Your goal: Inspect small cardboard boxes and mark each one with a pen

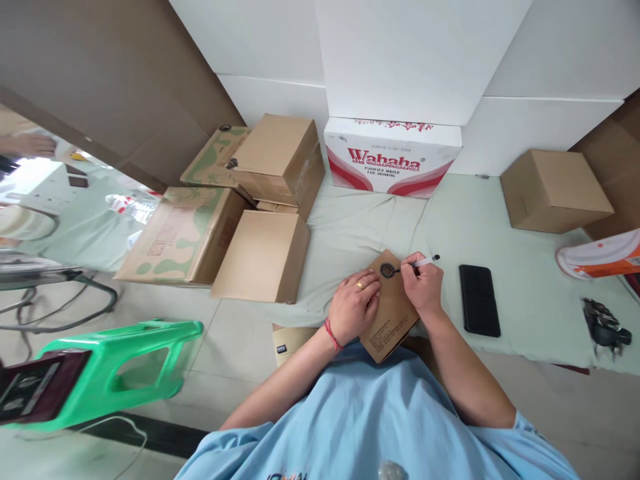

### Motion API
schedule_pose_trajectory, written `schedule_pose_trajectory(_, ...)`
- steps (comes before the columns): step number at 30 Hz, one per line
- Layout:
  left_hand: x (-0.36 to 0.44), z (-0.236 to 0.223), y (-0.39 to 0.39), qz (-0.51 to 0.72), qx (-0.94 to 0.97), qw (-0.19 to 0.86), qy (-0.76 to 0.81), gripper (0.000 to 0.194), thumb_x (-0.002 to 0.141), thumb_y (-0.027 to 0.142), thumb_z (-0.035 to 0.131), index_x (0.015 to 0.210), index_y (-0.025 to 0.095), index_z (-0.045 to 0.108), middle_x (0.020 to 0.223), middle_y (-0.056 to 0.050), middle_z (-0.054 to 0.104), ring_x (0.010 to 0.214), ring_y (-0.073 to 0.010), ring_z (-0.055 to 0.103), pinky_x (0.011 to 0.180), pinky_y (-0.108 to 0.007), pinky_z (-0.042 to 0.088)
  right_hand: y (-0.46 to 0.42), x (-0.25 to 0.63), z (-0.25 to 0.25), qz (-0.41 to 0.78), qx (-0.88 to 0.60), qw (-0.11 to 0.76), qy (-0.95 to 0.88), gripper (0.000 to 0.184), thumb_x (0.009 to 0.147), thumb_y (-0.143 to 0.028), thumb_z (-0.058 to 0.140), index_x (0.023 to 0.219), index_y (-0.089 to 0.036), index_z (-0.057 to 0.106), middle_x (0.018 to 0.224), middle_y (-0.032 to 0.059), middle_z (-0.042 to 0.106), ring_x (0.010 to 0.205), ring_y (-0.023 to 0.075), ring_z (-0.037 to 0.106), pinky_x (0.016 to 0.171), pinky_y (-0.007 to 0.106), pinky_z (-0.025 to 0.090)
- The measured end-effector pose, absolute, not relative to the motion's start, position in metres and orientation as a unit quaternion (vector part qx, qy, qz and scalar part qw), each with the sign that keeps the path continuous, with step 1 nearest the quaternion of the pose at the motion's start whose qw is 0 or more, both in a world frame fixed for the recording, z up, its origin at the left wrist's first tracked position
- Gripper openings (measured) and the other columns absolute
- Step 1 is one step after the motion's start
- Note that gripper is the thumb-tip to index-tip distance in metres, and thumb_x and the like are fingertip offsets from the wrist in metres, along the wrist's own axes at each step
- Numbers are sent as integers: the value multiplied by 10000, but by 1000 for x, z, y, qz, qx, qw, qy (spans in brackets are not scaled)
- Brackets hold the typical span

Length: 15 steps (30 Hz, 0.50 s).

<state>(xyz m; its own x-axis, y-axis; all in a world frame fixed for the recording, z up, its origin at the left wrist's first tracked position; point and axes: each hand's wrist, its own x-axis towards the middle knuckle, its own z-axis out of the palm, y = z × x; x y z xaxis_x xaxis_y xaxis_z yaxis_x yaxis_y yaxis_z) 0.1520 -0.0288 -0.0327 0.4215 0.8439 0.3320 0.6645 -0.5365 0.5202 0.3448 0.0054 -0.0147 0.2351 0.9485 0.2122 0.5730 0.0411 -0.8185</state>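
A brown cardboard piece [395, 313], perhaps a flat box, lies tilted at the table's near edge, with small printed text on its lower part. Near its top is a dark round mark [387, 270]. My left hand [354, 303], with a ring and a red cord at the wrist, rests on its left side, fingers laid over the surface. In my right hand [423, 287] is a white marker pen [426, 261], its tip against the cardboard beside the round mark and its dark end pointing up right. A black phone [479, 300] lies right of my right hand.
Several cardboard boxes [263, 257] stand at the left of the cloth-covered table. A white and red water carton [393, 160] is against the back wall. At the right are another box [555, 190] and keys [605, 327]. A green stool [120, 367] stands on the floor.
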Motion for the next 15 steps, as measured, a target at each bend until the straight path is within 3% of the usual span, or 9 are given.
schedule_pose_trajectory(10, 152, -34, -29, 283, 827, 166, 457, 276, 1044, 176, 582, 1243, 225, 766, 1338, -84, 790, 1352, -286, 691, 1094, -513, 585, 3, 349, -14, 289, -581, 409, -642, 193, 887, -314, 593, 732, -229, 671, 550, -51, 602, 475, 118, 513, 570, 255, 397)
schedule_pose_trajectory(15, 152, -34, -29, 282, 827, 166, 457, 279, 1040, 169, 590, 1242, 236, 770, 1335, -82, 790, 1352, -281, 691, 1102, -504, 585, 0, 353, -21, 296, -585, 458, -600, 242, 994, -412, 574, 933, -222, 710, 652, -28, 666, 544, 135, 572, 573, 250, 422)
